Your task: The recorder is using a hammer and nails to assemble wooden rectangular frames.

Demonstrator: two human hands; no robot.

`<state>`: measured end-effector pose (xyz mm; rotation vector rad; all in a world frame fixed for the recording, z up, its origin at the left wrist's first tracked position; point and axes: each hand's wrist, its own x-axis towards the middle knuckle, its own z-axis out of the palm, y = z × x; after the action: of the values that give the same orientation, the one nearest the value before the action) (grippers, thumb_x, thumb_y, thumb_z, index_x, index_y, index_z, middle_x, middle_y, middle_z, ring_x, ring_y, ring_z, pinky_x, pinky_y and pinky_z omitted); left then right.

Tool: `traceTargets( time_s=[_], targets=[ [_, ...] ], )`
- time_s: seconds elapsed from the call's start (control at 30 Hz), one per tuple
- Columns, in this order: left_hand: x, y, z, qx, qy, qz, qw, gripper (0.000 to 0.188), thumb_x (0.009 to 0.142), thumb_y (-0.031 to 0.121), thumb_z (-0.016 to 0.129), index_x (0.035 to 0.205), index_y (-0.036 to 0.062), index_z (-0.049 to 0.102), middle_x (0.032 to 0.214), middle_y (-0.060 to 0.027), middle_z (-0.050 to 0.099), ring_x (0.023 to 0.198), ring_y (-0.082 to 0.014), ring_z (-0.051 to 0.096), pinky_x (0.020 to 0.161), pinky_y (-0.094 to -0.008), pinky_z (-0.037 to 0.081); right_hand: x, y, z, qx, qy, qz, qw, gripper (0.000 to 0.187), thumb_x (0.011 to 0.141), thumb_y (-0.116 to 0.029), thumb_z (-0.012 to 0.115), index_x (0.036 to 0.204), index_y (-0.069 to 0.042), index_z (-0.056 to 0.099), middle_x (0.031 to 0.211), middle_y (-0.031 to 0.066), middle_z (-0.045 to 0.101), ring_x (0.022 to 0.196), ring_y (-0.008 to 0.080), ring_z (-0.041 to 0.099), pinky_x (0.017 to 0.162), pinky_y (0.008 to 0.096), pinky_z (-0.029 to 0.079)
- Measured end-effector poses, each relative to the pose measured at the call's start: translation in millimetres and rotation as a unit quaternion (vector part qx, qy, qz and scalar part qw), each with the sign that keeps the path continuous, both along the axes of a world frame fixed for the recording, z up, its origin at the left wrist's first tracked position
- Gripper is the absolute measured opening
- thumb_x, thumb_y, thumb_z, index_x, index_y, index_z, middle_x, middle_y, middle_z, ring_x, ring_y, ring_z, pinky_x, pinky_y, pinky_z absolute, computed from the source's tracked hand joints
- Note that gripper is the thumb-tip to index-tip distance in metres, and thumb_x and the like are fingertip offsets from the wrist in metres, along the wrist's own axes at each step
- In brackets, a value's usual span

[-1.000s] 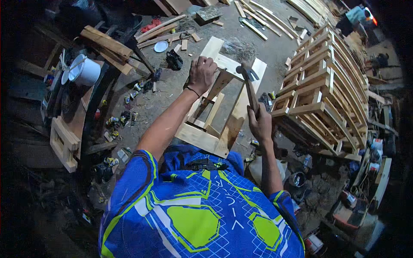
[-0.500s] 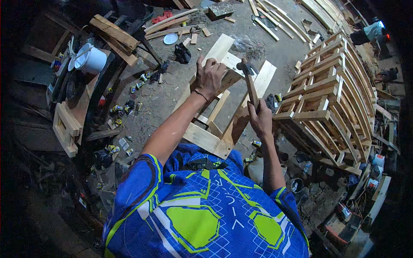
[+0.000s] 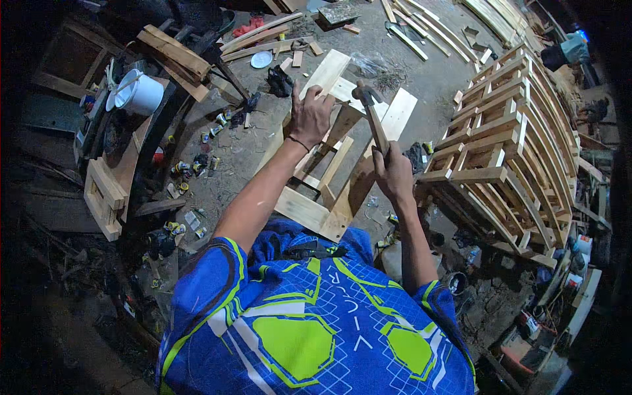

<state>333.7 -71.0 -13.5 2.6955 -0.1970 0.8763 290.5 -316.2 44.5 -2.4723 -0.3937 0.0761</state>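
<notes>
A claw hammer with a wooden handle is gripped in my right hand, its dark head raised above the far end of a pale wooden frame. My left hand is at the frame's far left, back of the hand up. Its outer finger sticks out while the others curl down toward the wood; what the fingertips hold, if anything, is hidden. The frame, made of boards with crosspieces, leans between my legs, its near corner close to my waist.
On the right stands a large stack of slatted wooden frames. A white bucket sits on a bench at the left. Loose planks, a white lid, a black bag and small litter lie on the floor. Another person is at the far right.
My left hand has shifted slightly left, and its fingers have drawn back from the hammer. The hammer head has moved a little left and up, its handle tilting. The frame has shifted slightly left.
</notes>
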Motion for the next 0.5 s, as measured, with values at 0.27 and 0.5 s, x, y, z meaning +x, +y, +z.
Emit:
traceTargets(
  time_s=[0.27, 0.5],
  targets=[
    [0.7, 9.1, -0.9, 0.003, 0.003, -0.011, 1.000, 0.003, 0.083, 0.015, 0.061, 0.081, 0.0128, 0.060, 0.076, -0.0048, 0.061, 0.096, -0.0243, 0.056, 0.105, -0.0550, 0.025, 7.1, 12.0, 18.8, -0.039, 0.020, -0.030, 0.999, 0.031, 0.095, -0.029, 0.059, 0.092, 0.001, 0.049, 0.069, 0.0298, 0.060, 0.066, 0.0501, 0.061, 0.057, 0.0532, 0.047],
    [-2.7, 13.8, -0.3, -0.022, 0.014, -0.019, 0.999, 0.006, 0.080, 0.011, 0.061, 0.083, 0.0155, 0.062, 0.076, -0.0007, 0.061, 0.092, -0.0222, 0.056, 0.098, -0.0525, 0.030, -8.1, -12.3, 163.2, 0.529, -0.144, 0.078, 0.832, 0.037, 0.095, -0.041, 0.054, 0.112, -0.008, 0.059, 0.090, 0.0053, 0.057, 0.072, 0.0145, 0.054, 0.069, 0.0417, 0.049]
  ],
)
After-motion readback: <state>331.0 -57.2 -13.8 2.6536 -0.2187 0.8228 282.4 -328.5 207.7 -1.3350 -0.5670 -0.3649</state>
